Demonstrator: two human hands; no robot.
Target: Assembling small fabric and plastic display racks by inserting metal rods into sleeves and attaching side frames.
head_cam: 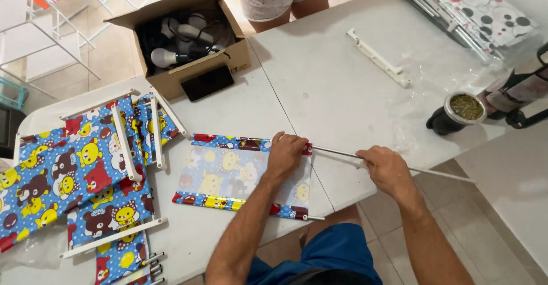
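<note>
At table edge | left hand [285, 152] pinning fabric panel [242, 175] | right hand [385, 168] clasping metal rod [337, 151] | step: threading hem sleeve, seemingly | next: straight, steady push.

My left hand [285, 153] hides where the metal rod [394, 164] enters the fabric panel [240, 176], and the right hand [387, 171] covers its middle.

White table [319, 85] with cartoon-print fabric panels [80, 171], cardboard box [188, 73], white bracket [378, 58].

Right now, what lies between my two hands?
In the head view, only a thin metal rod spans from the left hand to the right hand, over bare table.
</note>
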